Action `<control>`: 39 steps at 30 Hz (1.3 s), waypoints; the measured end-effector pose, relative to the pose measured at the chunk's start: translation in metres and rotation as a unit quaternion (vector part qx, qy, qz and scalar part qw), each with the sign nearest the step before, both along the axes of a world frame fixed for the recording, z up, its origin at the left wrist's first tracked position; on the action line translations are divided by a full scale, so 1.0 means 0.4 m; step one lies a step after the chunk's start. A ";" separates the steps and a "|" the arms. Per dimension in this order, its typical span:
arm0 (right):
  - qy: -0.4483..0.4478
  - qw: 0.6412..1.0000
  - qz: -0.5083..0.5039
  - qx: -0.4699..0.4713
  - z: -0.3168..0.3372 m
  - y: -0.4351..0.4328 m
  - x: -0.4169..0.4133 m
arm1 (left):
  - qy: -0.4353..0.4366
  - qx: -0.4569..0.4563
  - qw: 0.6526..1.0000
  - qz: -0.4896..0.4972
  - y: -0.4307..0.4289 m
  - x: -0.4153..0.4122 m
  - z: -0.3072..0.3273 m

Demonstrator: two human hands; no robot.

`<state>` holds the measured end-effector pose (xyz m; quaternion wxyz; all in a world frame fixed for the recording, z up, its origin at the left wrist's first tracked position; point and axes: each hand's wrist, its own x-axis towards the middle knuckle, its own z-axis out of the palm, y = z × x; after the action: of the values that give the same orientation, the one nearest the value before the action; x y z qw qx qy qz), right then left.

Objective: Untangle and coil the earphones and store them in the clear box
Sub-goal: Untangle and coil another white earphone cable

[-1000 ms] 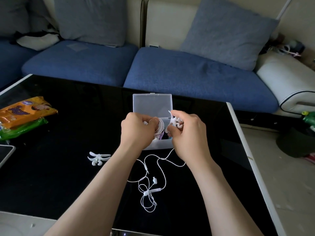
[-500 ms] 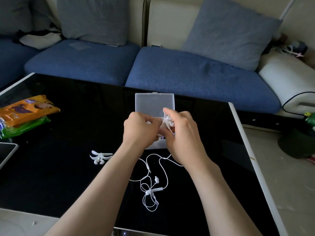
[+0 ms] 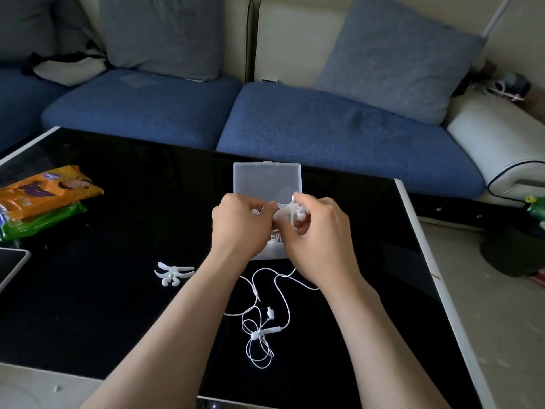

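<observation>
Head view, downward onto near table [image 3: 88, 320]

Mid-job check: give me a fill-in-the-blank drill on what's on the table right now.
1. The right hand pinches a white winder above the clear ____.
2. Its lid is ____, not shut.
3. The earphones' loose cable lies on the ____ table.
4. A second winder lies to the cable's ____.
Missing words: box; open; black; left.
</observation>
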<state>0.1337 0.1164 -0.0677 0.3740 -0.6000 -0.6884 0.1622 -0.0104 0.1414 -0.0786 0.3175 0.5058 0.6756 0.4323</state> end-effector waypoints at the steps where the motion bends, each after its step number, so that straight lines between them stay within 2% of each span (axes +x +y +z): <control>1: -0.002 1.000 0.000 -0.002 -0.001 0.001 0.002 | 0.006 0.001 1.000 -0.002 -0.001 0.001 0.001; 5: -0.007 1.000 0.003 -0.028 -0.015 0.009 0.014 | 0.016 0.003 1.000 -0.003 -0.007 0.003 0.005; 11: 0.034 0.997 -0.015 -0.063 -0.026 0.025 0.027 | 0.025 0.008 1.000 0.004 -0.012 0.000 0.007; 21: 0.058 0.997 0.033 -0.026 -0.004 0.015 0.026 | 0.013 -0.007 1.000 0.001 -0.013 -0.001 0.018; 27: 0.057 0.997 0.020 -0.038 0.000 0.013 0.026 | -0.040 -0.027 0.999 -0.007 -0.014 0.003 0.020; 34: 0.048 0.999 -0.016 -0.006 -0.017 0.016 0.026 | -0.044 -0.035 0.997 -0.051 -0.028 0.013 0.034; 37: 0.053 0.998 -0.020 0.035 -0.023 0.017 0.024 | -0.038 -0.034 0.997 -0.053 -0.028 0.015 0.032; 39: 0.055 0.998 -0.010 0.027 -0.018 0.015 0.023 | -0.034 -0.032 0.998 -0.044 -0.026 0.015 0.029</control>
<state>0.1431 0.1224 -0.0751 0.4292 -0.5870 -0.6644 0.1726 -0.0044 0.1310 -0.0671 0.3745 0.5096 0.6553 0.4131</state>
